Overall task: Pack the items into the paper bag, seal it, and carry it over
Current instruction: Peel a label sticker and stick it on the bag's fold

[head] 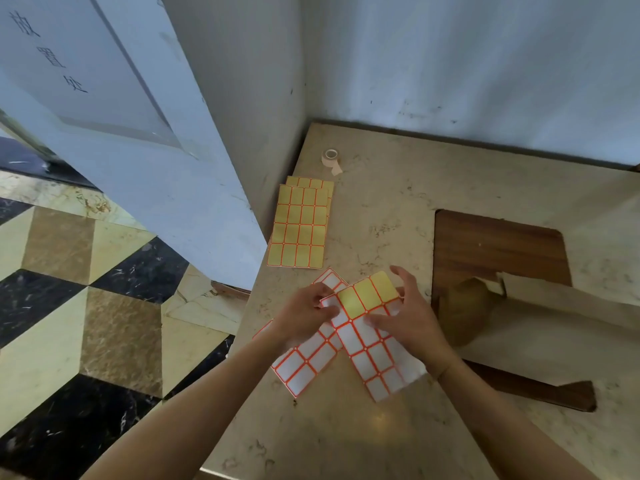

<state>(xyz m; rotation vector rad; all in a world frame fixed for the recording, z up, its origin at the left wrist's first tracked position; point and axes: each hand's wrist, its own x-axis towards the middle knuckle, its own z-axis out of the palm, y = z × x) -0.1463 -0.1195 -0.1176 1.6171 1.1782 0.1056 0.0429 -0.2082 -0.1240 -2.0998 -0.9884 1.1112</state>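
A label sheet [374, 327] with red-bordered stickers, yellow ones at its far end and white ones below, lies between both hands. My left hand [304, 315] pinches its left edge. My right hand [408, 317] holds its right side, thumb on top. Under it lies a second sheet of white labels [304, 365]. Two overlapping sheets of yellow labels [299, 226] lie further back on the marble counter [381, 209]. The paper bag [540, 327] lies flat at the right with its mouth toward my right hand.
A small roll of beige tape [330, 157] stands near the back corner. A dark wooden board [491, 244] lies under the bag. Walls close the counter at the back and left. A patterned tile floor [86, 289] lies beyond its left edge.
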